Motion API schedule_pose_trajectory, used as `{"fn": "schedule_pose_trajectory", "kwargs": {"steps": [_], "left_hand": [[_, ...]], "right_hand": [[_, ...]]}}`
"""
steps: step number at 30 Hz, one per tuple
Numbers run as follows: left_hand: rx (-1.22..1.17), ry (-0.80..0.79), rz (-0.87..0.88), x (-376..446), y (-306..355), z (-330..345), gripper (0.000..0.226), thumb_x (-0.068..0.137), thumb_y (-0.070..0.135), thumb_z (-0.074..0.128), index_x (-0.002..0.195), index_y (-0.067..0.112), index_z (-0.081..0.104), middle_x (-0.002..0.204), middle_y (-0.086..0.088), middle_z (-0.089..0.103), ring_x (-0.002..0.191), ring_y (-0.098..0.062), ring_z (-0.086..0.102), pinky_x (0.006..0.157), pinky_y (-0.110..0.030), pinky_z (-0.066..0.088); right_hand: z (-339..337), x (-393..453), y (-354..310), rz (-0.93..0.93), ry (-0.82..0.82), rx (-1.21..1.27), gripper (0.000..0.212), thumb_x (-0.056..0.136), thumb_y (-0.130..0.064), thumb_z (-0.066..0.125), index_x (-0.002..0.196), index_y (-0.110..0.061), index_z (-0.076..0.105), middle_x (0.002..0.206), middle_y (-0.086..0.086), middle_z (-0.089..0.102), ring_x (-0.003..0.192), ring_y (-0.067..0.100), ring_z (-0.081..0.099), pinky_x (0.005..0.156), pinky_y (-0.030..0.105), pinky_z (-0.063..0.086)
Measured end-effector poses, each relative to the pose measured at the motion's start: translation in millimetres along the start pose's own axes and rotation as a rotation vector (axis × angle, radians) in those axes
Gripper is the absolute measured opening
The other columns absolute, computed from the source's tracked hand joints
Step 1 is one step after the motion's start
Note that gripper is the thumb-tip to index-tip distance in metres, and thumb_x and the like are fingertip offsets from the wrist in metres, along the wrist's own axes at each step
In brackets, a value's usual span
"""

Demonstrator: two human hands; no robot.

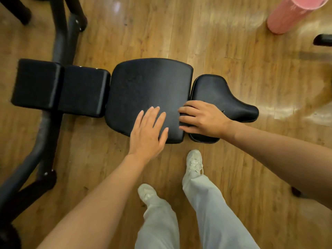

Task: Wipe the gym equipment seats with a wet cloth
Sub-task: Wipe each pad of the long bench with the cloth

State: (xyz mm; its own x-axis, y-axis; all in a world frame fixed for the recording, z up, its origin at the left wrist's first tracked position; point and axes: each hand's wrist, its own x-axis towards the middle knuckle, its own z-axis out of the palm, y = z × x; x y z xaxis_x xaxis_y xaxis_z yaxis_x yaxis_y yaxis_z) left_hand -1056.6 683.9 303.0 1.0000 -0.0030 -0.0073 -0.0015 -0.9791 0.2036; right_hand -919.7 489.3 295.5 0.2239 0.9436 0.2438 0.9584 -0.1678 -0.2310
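A black padded bench lies across the view. It has a wide middle pad, a small saddle-shaped seat to its right and two block pads to its left. My left hand lies flat on the near part of the middle pad, fingers straight and spread. My right hand sits over the gap between the middle pad and the small seat. Its fingers curl over a dark bunched cloth that is mostly hidden and hard to tell from the black padding.
The bench's dark metal frame runs down the left side over a wooden floor. A pink foam roller stands at the top right. My feet in white shoes are close to the bench's near edge.
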Motion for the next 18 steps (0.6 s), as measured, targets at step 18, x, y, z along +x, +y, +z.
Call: {"fn": "schedule_pose_trajectory", "kwargs": {"steps": [18], "left_hand": [[0.063,0.321,-0.053,-137,-119,-130,0.042,0.098,0.030,0.053,0.133,0.007,0.061,0.140,-0.017,0.055,0.132,-0.029,0.051,0.113,-0.049,0.036]], "right_hand": [[-26,150,-190,0.206,0.324,0.082,0.027,0.098,-0.032,0.067,0.104,-0.006,0.075,0.114,0.013,0.070,0.103,0.031,0.065,0.086,0.040,0.055]]}}
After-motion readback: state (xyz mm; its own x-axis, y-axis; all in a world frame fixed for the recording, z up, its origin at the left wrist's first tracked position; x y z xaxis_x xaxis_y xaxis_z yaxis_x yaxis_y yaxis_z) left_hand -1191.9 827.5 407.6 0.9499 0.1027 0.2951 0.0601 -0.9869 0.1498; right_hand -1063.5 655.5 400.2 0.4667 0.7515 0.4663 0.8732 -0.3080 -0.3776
